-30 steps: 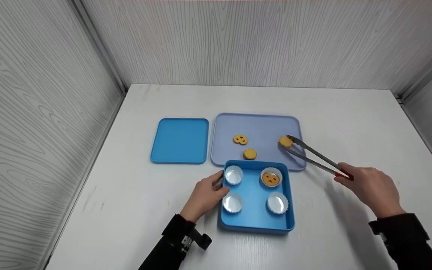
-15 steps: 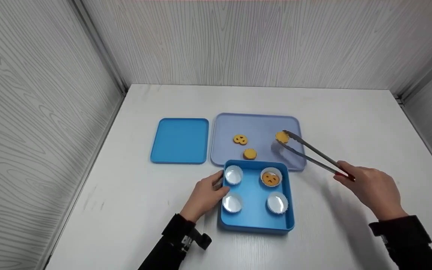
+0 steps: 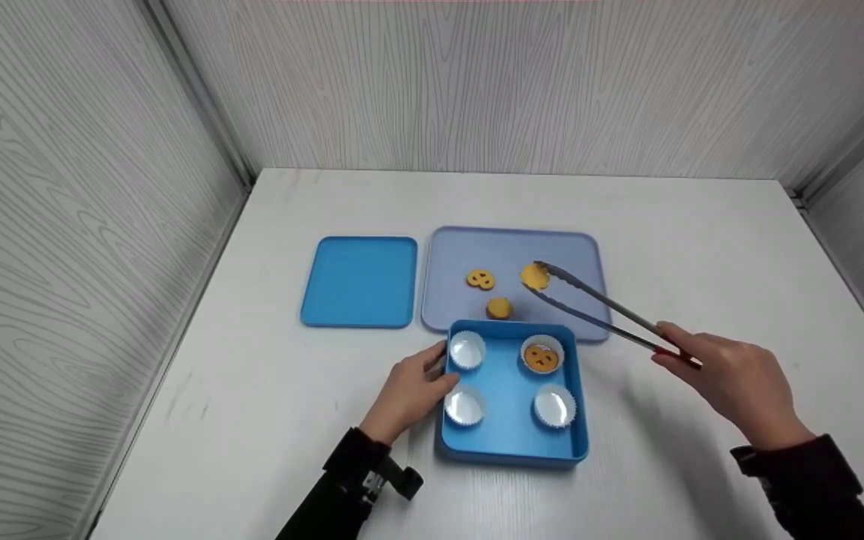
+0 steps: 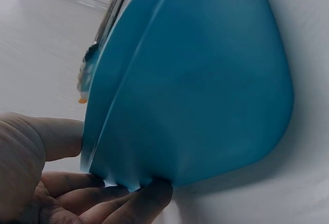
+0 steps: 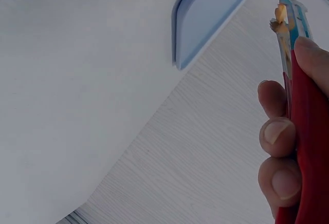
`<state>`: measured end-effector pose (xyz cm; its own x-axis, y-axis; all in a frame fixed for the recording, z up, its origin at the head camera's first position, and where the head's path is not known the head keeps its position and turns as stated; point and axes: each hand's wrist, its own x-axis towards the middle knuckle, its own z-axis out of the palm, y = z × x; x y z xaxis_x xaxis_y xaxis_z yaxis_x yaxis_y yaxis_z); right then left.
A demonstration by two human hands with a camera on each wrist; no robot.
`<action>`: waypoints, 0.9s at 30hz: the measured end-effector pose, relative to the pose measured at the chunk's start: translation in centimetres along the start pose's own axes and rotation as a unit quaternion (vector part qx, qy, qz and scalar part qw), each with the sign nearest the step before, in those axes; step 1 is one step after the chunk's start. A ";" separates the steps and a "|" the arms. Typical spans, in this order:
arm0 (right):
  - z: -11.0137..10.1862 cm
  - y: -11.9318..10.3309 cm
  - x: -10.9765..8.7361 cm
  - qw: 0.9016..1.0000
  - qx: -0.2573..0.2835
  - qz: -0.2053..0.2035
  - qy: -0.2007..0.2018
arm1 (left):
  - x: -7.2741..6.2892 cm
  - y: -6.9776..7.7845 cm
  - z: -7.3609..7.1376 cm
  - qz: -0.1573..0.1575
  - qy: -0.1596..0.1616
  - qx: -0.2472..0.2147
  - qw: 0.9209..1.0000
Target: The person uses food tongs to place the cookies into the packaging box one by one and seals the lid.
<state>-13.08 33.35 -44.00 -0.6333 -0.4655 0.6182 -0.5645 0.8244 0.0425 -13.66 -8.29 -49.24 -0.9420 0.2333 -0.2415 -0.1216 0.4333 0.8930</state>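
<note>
My left hand [image 3: 411, 396] grips the left wall of a blue square box [image 3: 508, 439], its thumb at the rim in the left wrist view. Inside the box sit several white paper baking cups; the back right one [image 3: 563, 346] contains a cookie with three holes [image 3: 541, 359]. My right hand [image 3: 736, 382] holds red-handled metal tongs [image 3: 603, 299]. Their tips pinch a round scalloped cookie [image 3: 535, 277] above the lavender tray [image 3: 462, 244]. On that tray lie a pretzel-shaped cookie [image 3: 481, 280] and another round cookie [image 3: 499, 308], the latter close behind the box.
A flat blue square tray or lid [image 3: 359, 281] lies left of the lavender tray. The box's back edge overlaps the lavender tray's front edge in the head view. Wood-grain panels [image 3: 432, 82] wall the white table at the back and sides.
The tongs have lifted the round cookie from the tray's right side and carried it left, toward its middle. My right hand has shifted slightly left. The left hand and box stay still.
</note>
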 end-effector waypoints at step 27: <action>0.0 -4.7 1.8 0.992 0.058 -0.058 -0.099 | 0.0 0.0 -0.1 0.004 0.003 0.006 1.000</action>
<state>-11.55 28.63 -43.06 -0.6452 -0.6192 0.4475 -0.6902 0.7236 0.0062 -13.68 -8.35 -49.22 -0.9450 0.2313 -0.2312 -0.1095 0.4423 0.8902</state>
